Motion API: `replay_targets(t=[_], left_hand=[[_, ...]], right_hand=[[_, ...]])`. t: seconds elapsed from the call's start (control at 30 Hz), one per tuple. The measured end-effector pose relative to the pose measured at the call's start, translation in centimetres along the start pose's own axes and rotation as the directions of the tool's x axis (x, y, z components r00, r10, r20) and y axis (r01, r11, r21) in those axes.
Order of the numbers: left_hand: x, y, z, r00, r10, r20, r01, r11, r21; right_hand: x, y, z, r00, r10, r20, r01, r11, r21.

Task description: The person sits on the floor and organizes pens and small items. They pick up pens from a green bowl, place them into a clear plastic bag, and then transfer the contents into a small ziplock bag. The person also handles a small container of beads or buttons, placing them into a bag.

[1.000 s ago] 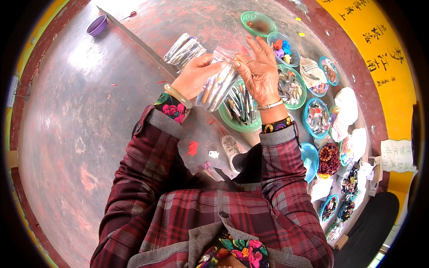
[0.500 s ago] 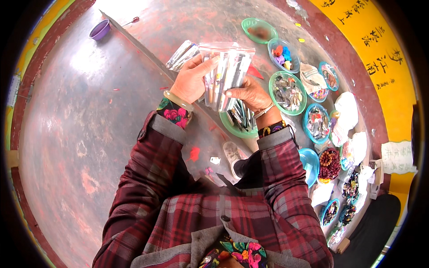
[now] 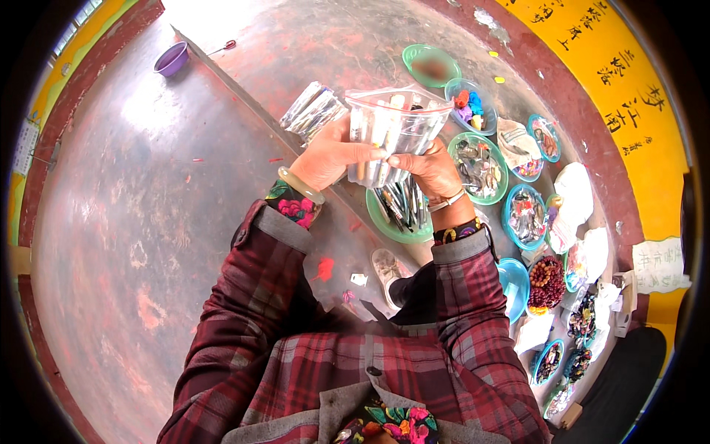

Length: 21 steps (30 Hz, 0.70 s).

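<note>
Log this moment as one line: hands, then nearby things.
left hand: holding clear bag of slim sticks; right hand: holding same bag; near bag: green basin, dark sticks; beyond left hand: pale bundle

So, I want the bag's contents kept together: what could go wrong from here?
The clear bag looks open at the top; if the left hand or right hand slips, its pen-like items might spill. Some could land in the green basket just below it in the view.
</note>
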State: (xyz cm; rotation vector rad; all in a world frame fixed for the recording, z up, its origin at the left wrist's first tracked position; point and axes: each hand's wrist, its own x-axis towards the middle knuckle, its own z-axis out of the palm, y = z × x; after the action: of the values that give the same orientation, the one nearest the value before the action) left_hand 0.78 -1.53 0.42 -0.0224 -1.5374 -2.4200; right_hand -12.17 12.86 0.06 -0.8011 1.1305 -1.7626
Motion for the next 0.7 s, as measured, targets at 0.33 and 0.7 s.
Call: replay_targets(t=[0.33, 0.7], left_hand=[[0.1, -1.1, -0.5, 0.995, 0.011, -0.099, -0.006, 0.999, 0.048], [-0.2, 0.0, -0.3, 0.986, 0.094, -0.135, -0.083, 0.993, 0.087]], right_hand=[[0.5, 0.8, -0.1, 1.0, 0.005, -0.028, -0.006, 1.0, -0.02], [0.8, 0.2, -3.0, 0.964, 0.127, 0.232, -0.082, 0.978, -0.193]])
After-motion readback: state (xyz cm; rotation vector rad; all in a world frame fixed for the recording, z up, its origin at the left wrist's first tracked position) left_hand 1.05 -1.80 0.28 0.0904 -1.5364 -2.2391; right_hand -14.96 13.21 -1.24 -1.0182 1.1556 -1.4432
